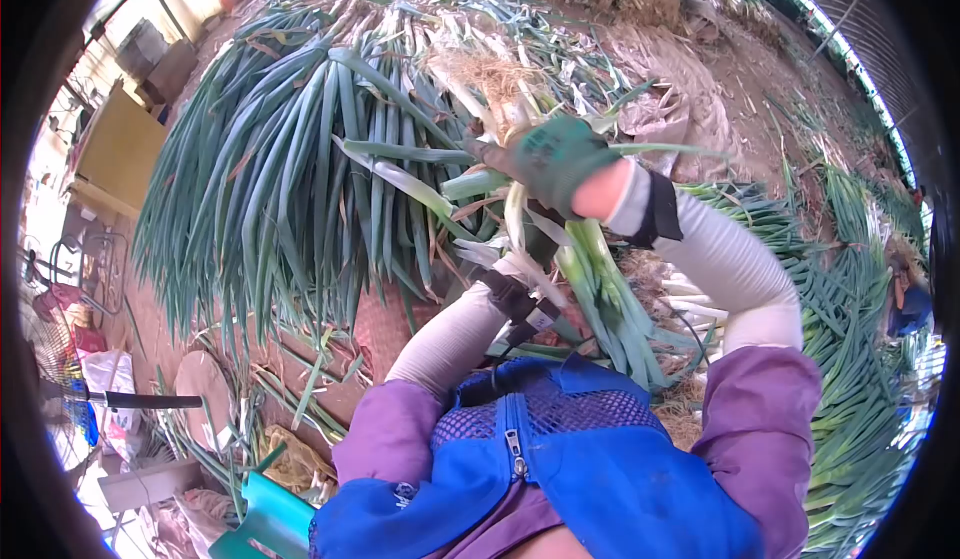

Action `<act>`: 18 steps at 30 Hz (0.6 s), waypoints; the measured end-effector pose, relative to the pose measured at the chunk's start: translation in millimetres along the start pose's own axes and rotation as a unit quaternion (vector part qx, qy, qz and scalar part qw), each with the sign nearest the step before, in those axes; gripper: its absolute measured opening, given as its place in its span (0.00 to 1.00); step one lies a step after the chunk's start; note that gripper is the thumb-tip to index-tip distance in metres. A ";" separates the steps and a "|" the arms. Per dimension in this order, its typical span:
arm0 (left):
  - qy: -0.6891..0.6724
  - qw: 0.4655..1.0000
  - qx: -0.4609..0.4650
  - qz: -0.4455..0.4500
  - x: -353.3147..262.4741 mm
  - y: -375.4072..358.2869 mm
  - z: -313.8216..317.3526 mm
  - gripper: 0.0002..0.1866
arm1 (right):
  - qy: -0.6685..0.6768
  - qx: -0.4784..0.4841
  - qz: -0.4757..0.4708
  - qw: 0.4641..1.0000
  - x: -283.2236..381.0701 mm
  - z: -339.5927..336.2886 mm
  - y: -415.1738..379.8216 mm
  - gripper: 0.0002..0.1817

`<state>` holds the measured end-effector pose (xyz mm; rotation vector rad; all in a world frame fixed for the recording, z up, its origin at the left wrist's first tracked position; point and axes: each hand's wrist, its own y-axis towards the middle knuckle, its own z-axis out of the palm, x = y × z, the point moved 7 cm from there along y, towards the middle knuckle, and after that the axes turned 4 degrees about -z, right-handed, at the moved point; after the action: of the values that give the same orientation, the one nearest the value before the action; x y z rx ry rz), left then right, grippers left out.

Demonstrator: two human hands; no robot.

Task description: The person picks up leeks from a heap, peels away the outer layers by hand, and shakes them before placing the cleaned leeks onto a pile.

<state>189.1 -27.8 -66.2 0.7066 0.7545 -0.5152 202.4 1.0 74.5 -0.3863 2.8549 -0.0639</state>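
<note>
My right hand (560, 164), in a green-and-grey glove, is closed around a green onion stalk near its pale, rooty end. A peeled-looking strip of leaf and a white stalk (515, 214) hang below it. My left forearm (455, 329), in a pale sleeve with a dark wrist band, reaches in from below. Leaves and stalks cover my left hand, so its fingers do not show. Beside my hands lies a large heap of long green onions (300, 169), roots toward the back. Just below my right wrist, a pale-stemmed bunch (605, 289) hangs close to my blue vest.
More green onions (860, 389) are piled along the right side. A round board (205, 399), a fan (60, 399) and a turquoise plastic piece (265, 519) are at lower left. A yellowish panel (120, 149) stands farther left. Loose leaves litter the ground.
</note>
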 end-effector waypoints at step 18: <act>0.074 0.976 -0.181 -0.092 -4.5 32.4 17.5 0.23 | 0.351 -0.434 0.165 0.813 -141.8 -78.6 5.3 0.13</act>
<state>214.8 -18.5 -41.1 0.3381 1.0292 -0.4785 312.6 44.7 185.3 0.0210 3.4225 1.4992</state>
